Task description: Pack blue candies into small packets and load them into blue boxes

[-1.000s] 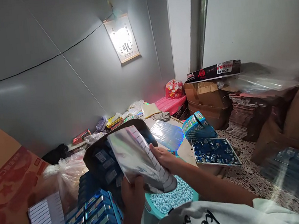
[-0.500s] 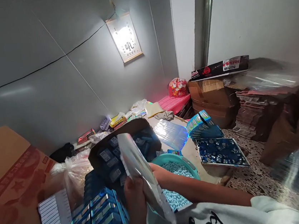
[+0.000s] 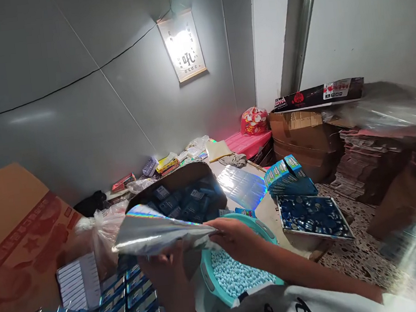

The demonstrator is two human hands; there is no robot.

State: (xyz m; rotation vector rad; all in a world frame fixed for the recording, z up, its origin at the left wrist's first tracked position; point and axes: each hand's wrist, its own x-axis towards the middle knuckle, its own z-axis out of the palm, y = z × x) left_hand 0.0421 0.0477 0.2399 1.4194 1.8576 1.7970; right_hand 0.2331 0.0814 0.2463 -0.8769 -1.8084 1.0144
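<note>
A shiny silver holographic sheet point(image 3: 156, 232), bent and tilted, is held between both hands. My left hand point(image 3: 168, 270) grips its lower edge from beneath, with the fingers partly hidden by the sheet. At its right end my right hand point(image 3: 235, 235) pinches the sheet between thumb and fingers. Below the right hand stands a turquoise basin point(image 3: 208, 271) filled with small pale blue balls point(image 3: 236, 273). Behind the sheet, a dark open box point(image 3: 173, 180) holds blue packages with white labels point(image 3: 197, 194).
Blue packs point(image 3: 127, 305) are stacked at lower left beside a large cardboard box point(image 3: 18, 237). A shallow tray point(image 3: 317, 236) of blue round pieces and a blue printed carton point(image 3: 289, 177) stand right of the basin. Another holographic sheet point(image 3: 243, 187) lies on the table.
The silver sheet has swung from nearly upright to almost level, its free end now pointing left. My right hand has come into fuller view at the sheet's right end. The view has shifted slightly.
</note>
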